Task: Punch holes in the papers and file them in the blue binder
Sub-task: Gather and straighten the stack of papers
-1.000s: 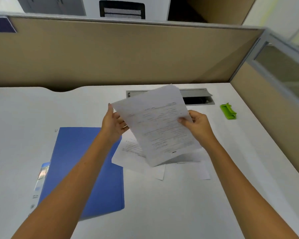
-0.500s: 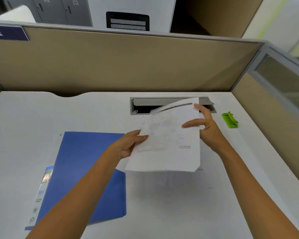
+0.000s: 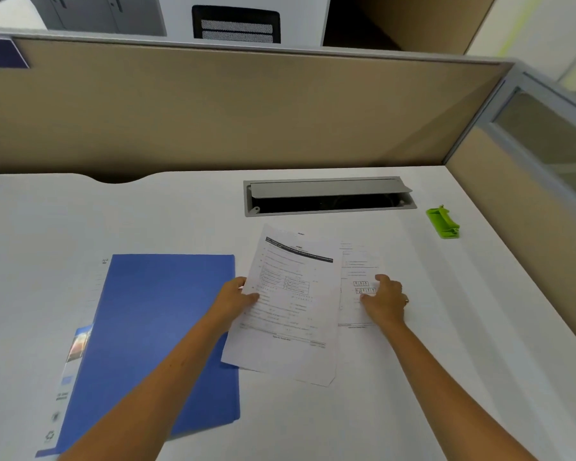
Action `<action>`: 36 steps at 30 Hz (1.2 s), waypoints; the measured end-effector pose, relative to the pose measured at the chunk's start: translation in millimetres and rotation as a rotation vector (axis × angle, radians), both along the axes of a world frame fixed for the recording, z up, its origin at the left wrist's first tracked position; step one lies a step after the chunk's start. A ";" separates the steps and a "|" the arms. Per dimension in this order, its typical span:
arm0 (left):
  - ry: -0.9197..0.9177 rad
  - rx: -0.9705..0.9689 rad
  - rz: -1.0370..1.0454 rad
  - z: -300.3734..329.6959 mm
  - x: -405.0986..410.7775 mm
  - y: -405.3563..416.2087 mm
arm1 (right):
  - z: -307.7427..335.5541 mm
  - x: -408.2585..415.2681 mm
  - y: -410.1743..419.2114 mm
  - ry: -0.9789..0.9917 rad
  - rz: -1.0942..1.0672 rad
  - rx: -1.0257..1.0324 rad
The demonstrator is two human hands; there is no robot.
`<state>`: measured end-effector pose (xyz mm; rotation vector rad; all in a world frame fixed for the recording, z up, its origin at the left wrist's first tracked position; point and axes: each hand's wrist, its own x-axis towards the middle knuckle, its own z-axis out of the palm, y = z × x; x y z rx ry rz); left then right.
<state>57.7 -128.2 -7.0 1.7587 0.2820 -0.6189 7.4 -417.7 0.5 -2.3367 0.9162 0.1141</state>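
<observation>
Just right of the closed blue binder (image 3: 153, 341), the left hand (image 3: 233, 302) pinched the top paper (image 3: 290, 307) while the right hand (image 3: 384, 299) pressed curled fingers on another sheet (image 3: 356, 271); the green punch (image 3: 443, 222), farther right, sat untouched, nothing seemingly filed.

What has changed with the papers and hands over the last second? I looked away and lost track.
The sheet held up in both hands has come down flat onto the desk. The left hand still pinches its left edge; the right hand has let go and now rests on another sheet lying beside it. The blue binder remains closed and the green hole punch untouched.
</observation>
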 end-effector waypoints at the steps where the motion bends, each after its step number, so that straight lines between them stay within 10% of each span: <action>1: 0.005 -0.005 0.007 -1.8 -0.3 0.2 | 0.0 -0.1 0.8 0.063 -0.024 -0.081; 12: 0.092 -0.169 0.067 -15.6 -3.8 10.4 | -5.3 9.4 -22.1 0.174 -0.173 0.023; 27: 0.087 -0.181 0.050 -11.4 -7.9 11.8 | 66.1 14.2 -84.8 -0.819 -0.510 -0.036; 36: 0.069 -0.111 0.061 -12.2 -9.1 11.7 | 22.0 11.6 6.9 -0.423 -0.154 0.244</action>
